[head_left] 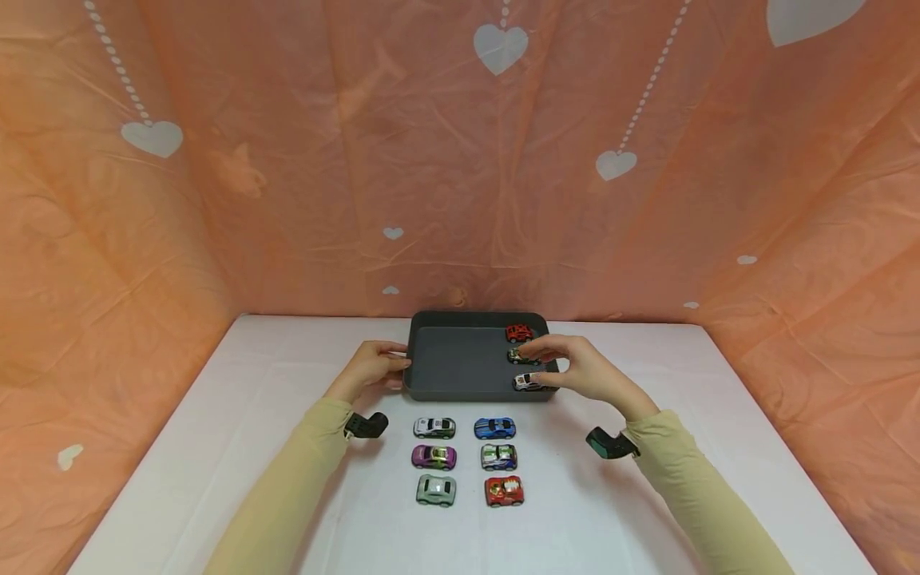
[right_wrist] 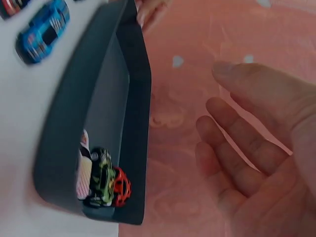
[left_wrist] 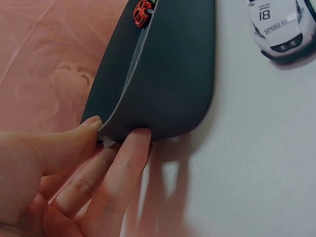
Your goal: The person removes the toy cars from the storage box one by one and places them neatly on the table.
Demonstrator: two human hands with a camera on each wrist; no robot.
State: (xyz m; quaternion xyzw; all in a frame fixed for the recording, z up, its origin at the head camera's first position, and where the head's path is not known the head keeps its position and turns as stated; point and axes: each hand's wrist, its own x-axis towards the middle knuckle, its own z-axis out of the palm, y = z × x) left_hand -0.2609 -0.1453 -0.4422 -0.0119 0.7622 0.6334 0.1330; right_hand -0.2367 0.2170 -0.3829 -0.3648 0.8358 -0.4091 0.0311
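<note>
My left hand pinches the left end of a dark grey tray. In the left wrist view its thumb lies at the rim and its fingers press the outer wall. Three toy cars stand in a column at the tray's right end: a red one at the back, a green camouflage one in the middle, a white one in front. Over that end hovers my right hand, fingers loosely bent and apart, holding nothing in the right wrist view. It partly covers the cars in the head view.
In front of the tray, toy cars stand in two columns: white, purple and grey-green on the left, blue, silver-blue and red-gold on the right. An orange curtain hangs behind the white table.
</note>
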